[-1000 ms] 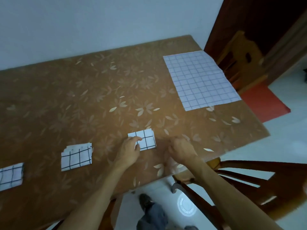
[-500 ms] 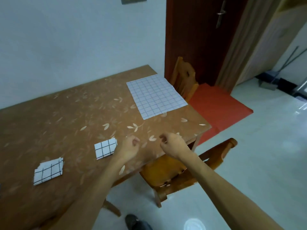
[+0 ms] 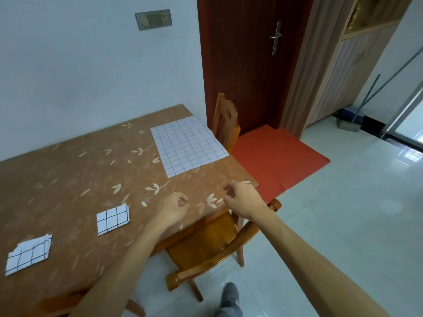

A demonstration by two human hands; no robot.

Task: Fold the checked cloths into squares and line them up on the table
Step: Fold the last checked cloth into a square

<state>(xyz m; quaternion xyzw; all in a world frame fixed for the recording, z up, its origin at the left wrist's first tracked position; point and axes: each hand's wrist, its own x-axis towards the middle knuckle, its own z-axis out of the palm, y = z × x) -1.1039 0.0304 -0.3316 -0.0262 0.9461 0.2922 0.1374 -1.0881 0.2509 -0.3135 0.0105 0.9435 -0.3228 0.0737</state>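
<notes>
At the near right corner of a brown table with a pale leaf pattern (image 3: 75, 179), a person reaches both bare forearms out over the edge. One small white cloth with black check lines, folded square (image 3: 112, 219), lies by the near edge. A second folded checked square (image 3: 28, 253) sits well apart to its left, its layers a little ragged. Spaced along the front of the table, the pair looks like the start of the line the task asks for.

A large white cloth with fine blue-grey checks (image 3: 188, 145) lies flat and unfolded at the table's far right corner, clear of both hands. It is probably the next piece to fold, spread out so its edges can be matched.

The left hand (image 3: 175, 208) hangs over the tabletop to the right of the nearer square and does not touch it. Its knuckles are up, its fingers are curled into the palm, and it grips nothing. The right hand (image 3: 242, 200) is over the table's right edge, fingers curled and thumb close to forefinger, also empty. Both wrists point toward the flat cloth, which suggests a reach for it.

A wooden chair (image 3: 206, 248) is tucked under the corner beneath the arms. A second wooden chair (image 3: 225, 124) stands at the table's end, next to a red floor mat (image 3: 281, 156).
</notes>
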